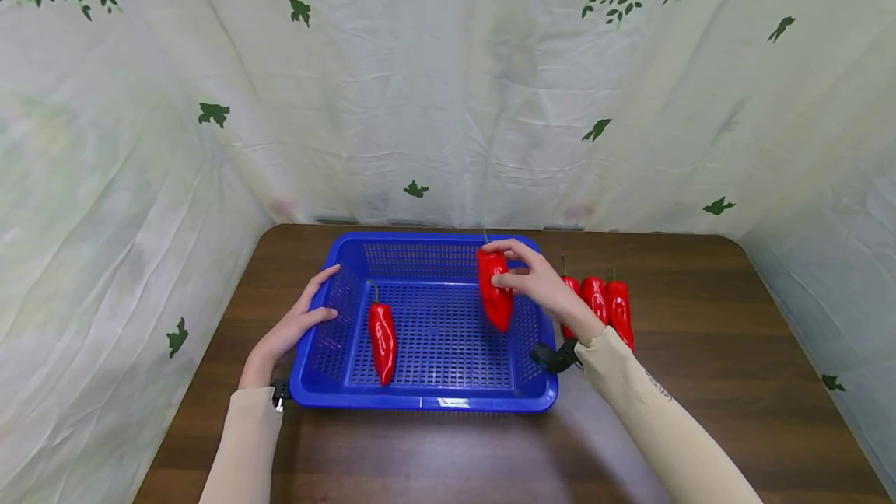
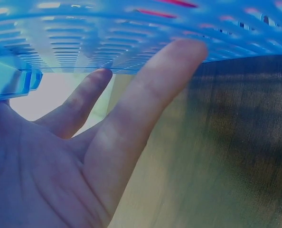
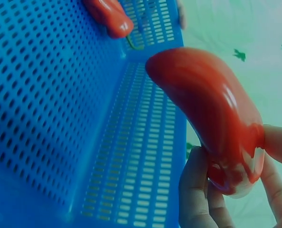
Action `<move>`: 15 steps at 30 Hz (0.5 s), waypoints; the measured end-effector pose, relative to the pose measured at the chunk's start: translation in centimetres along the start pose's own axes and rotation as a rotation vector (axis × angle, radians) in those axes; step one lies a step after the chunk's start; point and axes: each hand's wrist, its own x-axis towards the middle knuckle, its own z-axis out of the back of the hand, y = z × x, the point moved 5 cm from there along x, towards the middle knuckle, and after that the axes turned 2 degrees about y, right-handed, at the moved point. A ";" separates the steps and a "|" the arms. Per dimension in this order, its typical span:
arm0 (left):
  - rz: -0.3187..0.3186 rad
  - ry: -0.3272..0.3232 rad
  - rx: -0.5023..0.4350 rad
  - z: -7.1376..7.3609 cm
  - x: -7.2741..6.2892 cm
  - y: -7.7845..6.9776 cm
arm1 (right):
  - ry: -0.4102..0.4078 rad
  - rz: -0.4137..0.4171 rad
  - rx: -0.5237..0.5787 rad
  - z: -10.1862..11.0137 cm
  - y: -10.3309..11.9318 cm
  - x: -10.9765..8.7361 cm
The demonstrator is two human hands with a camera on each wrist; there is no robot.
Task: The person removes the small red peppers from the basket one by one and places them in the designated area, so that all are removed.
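Note:
My right hand [image 1: 542,280] pinches a glossy red pepper [image 1: 495,298] near its stem end, with fingers and thumb on either side. This pepper hangs tip down over the right part of a blue plastic basket [image 1: 364,401]; in the right wrist view the held pepper [image 3: 205,104] is apart from the basket floor. Another red pepper [image 1: 383,342] lies inside on the left, its stem toward the far wall. At the basket's left side is my left hand [image 1: 288,330], fingers extended against it. The left wrist view has the thumb [image 2: 145,90] straight beside the slotted wall.
Several red peppers [image 1: 619,309] lie side by side on the brown wooden table [image 1: 707,348], right of the basket and partly behind my right forearm. A pale curtain [image 1: 448,99] with green leaf prints hangs behind the table and along both sides.

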 end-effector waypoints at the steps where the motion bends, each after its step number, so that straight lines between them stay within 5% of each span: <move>1: 0.000 -0.001 0.001 0.0 0.0 0.0 | -0.007 0.001 -0.003 0.3 -0.1 -0.1; 15: 0.016 -0.008 0.018 0.0 0.0 0.0 | -0.079 0.013 -0.047 3.3 -0.4 -1.8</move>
